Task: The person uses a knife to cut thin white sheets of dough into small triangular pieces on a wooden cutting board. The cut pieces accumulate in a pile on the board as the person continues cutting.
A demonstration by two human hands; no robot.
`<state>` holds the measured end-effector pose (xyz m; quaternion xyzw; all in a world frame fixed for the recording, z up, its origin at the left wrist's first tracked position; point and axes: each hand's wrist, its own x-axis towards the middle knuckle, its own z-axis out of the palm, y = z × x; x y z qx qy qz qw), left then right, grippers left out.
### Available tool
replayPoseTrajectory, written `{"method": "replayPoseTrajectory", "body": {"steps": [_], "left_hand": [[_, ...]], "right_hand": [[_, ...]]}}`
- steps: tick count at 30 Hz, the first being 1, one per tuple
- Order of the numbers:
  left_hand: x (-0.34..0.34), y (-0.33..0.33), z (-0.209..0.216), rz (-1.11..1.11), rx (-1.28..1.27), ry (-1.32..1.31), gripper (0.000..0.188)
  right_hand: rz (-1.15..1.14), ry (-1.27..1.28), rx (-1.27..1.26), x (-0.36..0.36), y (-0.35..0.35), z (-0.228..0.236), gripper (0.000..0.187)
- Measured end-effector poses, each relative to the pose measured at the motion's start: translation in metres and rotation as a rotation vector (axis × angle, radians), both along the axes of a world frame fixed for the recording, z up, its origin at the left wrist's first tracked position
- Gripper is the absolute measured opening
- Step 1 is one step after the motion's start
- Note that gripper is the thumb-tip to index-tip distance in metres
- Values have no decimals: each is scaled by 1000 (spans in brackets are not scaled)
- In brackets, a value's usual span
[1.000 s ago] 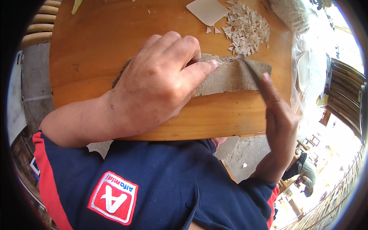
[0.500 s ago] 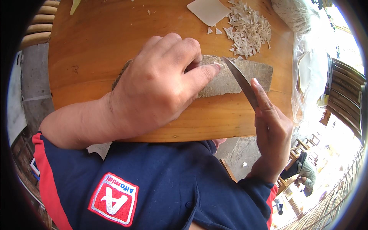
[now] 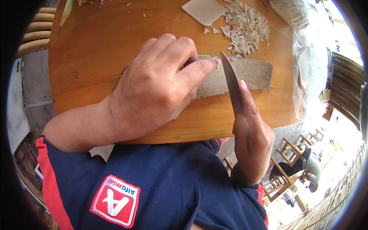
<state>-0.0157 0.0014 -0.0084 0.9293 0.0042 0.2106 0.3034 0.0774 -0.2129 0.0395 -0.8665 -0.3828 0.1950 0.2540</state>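
Note:
My right hand (image 3: 253,143) grips a knife (image 3: 231,82) by its hidden handle, the index finger stretched along the dark blade. The blade points away from me, its tip just right of my left thumb. Closed over the left part of a worn wooden board (image 3: 249,73), my left hand (image 3: 159,82) has its thumb and fingers pressed together. A tiny pale edge shows at the thumb tip; what the fingers hold is hidden. Beyond the board lies a heap of small off-white triangles (image 3: 247,28), with a square cream sheet (image 3: 203,12) beside it.
The board rests on a varnished wooden table (image 3: 92,50). A clear plastic bag (image 3: 303,73) with pale sheets inside lies along the right edge. Crumbs and a yellow-green strip (image 3: 67,12) are at the far left. A person (image 3: 309,168) bends among wooden stools at the lower right.
My right hand and the knife have moved left, and the blade has turned more upright, close to the left thumb. The left hand stays nearly in place on the board.

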Motion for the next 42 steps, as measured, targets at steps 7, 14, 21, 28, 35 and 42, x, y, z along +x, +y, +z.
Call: {"method": "replayPoseTrajectory", "body": {"steps": [7,14,21,28,35,42], "left_hand": [[-2,0,0,-18,48,-8,45],[-2,0,-3,-14,67,-4,44],[-2,0,-3,-10,79,-17,43],[-2,-2,0,0,86,-18,44],[-1,-1,-1,3,5,-19,39],[0,1,1,0,-78,-19,29]], "right_hand": [[118,-191,-54,15,-1,-2,76],[130,-173,-74,16,1,0,78],[129,-183,-76,11,0,2,81],[182,-289,-151,5,0,0,81],[77,-100,-124,9,-8,7,71],[180,-150,-157,39,-14,14,54]]}}
